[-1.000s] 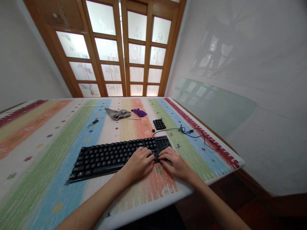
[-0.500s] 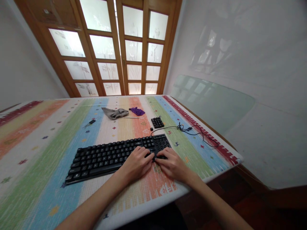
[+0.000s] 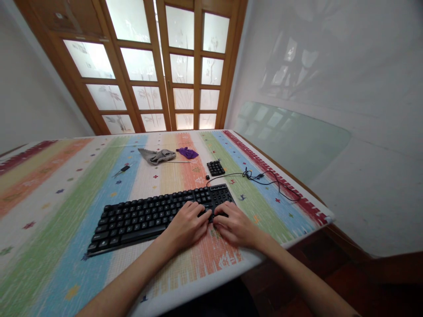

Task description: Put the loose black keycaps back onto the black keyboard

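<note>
A black computer keyboard (image 3: 142, 218) lies slightly slanted on the table. The number pad at its right end shows bare key sockets. Over the lower right part of the keyboard, near the arrow keys, my left hand (image 3: 189, 222) rests with curled fingers closed against it. Close beside it, my right hand (image 3: 233, 224) is closed on the keyboard's lower right corner, thumb at the front edge. What lies under the fingertips is hidden. Beyond the keyboard, removed keycaps (image 3: 215, 167) sit in a neat block, with one loose keycap (image 3: 207, 177) next to them.
A black cable (image 3: 246, 173) runs from the keyboard's back and tangles to the right. Farther back lie a grey cloth (image 3: 157, 156), a purple cloth (image 3: 187, 152) and a thin stick (image 3: 178, 162). A small black-handled tool (image 3: 124, 168) is at left on the striped tablecloth (image 3: 82, 185).
The view has shifted very slightly. Both hands stay at the same place on the keyboard, with hardly any visible finger movement.
</note>
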Demonstrator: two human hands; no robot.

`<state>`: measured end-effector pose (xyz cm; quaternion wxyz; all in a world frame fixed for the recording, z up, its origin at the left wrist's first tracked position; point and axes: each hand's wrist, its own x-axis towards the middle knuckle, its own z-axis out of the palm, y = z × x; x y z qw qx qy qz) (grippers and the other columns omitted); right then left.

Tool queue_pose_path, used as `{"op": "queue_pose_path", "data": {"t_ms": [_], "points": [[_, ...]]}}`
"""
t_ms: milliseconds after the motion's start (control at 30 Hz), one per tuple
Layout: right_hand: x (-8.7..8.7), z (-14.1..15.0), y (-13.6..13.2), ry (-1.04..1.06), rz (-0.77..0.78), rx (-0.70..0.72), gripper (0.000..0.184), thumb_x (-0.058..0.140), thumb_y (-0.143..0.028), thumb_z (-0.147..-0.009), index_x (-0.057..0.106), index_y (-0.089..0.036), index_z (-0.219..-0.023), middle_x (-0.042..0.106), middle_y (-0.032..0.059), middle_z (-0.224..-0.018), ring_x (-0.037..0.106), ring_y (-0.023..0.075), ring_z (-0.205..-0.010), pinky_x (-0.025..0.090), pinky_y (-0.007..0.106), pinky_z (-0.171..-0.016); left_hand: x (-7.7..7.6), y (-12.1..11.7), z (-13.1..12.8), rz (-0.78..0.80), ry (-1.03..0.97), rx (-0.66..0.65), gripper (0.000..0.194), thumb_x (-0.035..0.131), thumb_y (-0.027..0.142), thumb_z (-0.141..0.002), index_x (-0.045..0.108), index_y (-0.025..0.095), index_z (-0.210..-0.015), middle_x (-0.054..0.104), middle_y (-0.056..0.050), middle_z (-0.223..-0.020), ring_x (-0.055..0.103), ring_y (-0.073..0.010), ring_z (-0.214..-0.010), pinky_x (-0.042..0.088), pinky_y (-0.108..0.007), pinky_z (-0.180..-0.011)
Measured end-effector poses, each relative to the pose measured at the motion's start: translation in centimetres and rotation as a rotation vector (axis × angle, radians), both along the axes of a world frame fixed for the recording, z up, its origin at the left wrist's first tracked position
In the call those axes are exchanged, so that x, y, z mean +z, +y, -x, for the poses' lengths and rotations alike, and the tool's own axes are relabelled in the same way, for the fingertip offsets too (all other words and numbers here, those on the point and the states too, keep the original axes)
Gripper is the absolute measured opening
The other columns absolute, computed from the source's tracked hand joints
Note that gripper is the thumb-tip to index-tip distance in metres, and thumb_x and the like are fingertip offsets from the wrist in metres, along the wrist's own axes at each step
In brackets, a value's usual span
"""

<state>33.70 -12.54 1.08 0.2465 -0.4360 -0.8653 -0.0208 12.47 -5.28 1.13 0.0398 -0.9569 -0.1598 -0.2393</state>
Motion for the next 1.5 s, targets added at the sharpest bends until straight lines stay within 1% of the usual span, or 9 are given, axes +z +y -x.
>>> {"op": "queue_pose_path", "data": {"t_ms": [100, 300, 500, 633, 867, 1033, 1200, 1367, 1500], "points": [[0.7, -0.7, 1.1, 0.145, 0.023, 0.005, 0.005, 0.057, -0.017, -0.092, 0.060, -0.019, -0.089, 0.062, 0.0077, -0.095, 0.053, 0.0216, -0.090, 0.045, 0.037, -0.083, 0.0, 0.0, 0.0, 0.009, 0.016, 0.000, 0.022, 0.053, 0.019, -0.094, 0.064, 0.015, -0.113, 0.063, -0.008, -0.090, 0.056, -0.0241, -0.082, 0.047, -0.041, -0.077], [2.0, -2.8, 5.4, 0.256, -0.043, -0.032, 0.009, 0.059, -0.020, -0.095, 0.061, -0.019, -0.086, 0.067, 0.0061, -0.092, 0.057, 0.0214, -0.091, 0.045, 0.039, -0.088, -0.2, -0.1, 0.0, -0.012, 0.041, 0.020, 0.023, 0.050, 0.020, -0.096, 0.062, 0.016, -0.115, 0.063, -0.009, -0.093, 0.056, -0.0246, -0.085, 0.046, -0.042, -0.081], [2.0, -3.6, 11.0, 0.157, -0.087, -0.157, 0.011, 0.062, -0.018, -0.091, 0.073, -0.019, -0.090, 0.073, 0.0081, -0.100, 0.058, 0.0250, -0.099, 0.044, 0.042, -0.093, -0.5, 0.0, -0.1, -0.028, 0.053, 0.019, 0.022, 0.050, 0.020, -0.096, 0.063, 0.017, -0.114, 0.062, -0.008, -0.094, 0.055, -0.0242, -0.086, 0.045, -0.041, -0.081], [1.6, -3.1, 14.3, 0.050, 0.012, -0.300, 0.016, 0.068, -0.017, -0.085, 0.076, -0.017, -0.098, 0.075, 0.0092, -0.104, 0.056, 0.0272, -0.105, 0.042, 0.042, -0.095, -0.5, 0.1, -0.1, -0.025, 0.052, 0.020, 0.019, 0.051, 0.021, -0.095, 0.063, 0.017, -0.110, 0.061, -0.008, -0.092, 0.054, -0.0242, -0.085, 0.045, -0.041, -0.081], [1.1, -1.9, 16.6, 0.005, 0.124, -0.393, 0.012, 0.076, -0.016, -0.077, 0.079, -0.018, -0.088, 0.074, 0.0087, -0.082, 0.058, 0.0267, -0.095, 0.044, 0.038, -0.083, -0.7, 0.1, -0.1, -0.023, 0.046, 0.030, 0.020, 0.051, 0.021, -0.096, 0.062, 0.017, -0.112, 0.061, -0.007, -0.093, 0.055, -0.0239, -0.085, 0.044, -0.041, -0.082], [1.9, -2.3, 14.9, 0.120, 0.123, -0.378, 0.018, 0.077, -0.018, -0.078, 0.078, -0.018, -0.097, 0.075, 0.0071, -0.089, 0.059, 0.0242, -0.094, 0.046, 0.038, -0.086, -0.9, 0.0, -0.1, 0.021, 0.023, 0.048, 0.027, 0.053, 0.022, -0.095, 0.059, 0.014, -0.120, 0.064, -0.008, -0.097, 0.056, -0.0251, -0.090, 0.045, -0.041, -0.084], [2.7, -3.3, 9.1, 0.313, 0.184, -0.226, 0.017, 0.074, -0.022, -0.083, 0.079, -0.024, -0.099, 0.075, 0.0047, -0.092, 0.061, 0.0212, -0.090, 0.049, 0.035, -0.083, -0.6, 0.1, -0.3, 0.053, -0.002, 0.059, 0.027, 0.057, 0.023, -0.093, 0.060, 0.013, -0.118, 0.065, -0.008, -0.097, 0.057, -0.0258, -0.090, 0.047, -0.042, -0.084], [1.4, -2.7, 3.1, 0.374, 0.272, -0.135, 0.025, 0.076, -0.017, -0.081, 0.077, -0.022, -0.105, 0.074, 0.0046, -0.092, 0.061, 0.0206, -0.089, 0.050, 0.034, -0.082, -0.1, 0.2, -0.5, 0.097, -0.052, 0.058, 0.026, 0.064, 0.025, -0.090, 0.062, 0.014, -0.114, 0.066, -0.009, -0.099, 0.058, -0.0262, -0.090, 0.048, -0.042, -0.082], [0.2, -1.7, 1.4, 0.370, 0.222, -0.094, 0.023, 0.074, -0.014, -0.083, 0.076, -0.021, -0.105, 0.074, 0.0049, -0.093, 0.058, 0.0212, -0.091, 0.050, 0.036, -0.084, 0.0, 0.1, -0.8, 0.147, -0.115, 0.035, 0.019, 0.066, 0.023, -0.089, 0.063, 0.016, -0.106, 0.067, -0.009, -0.104, 0.058, -0.0261, -0.096, 0.048, -0.042, -0.086]]}}
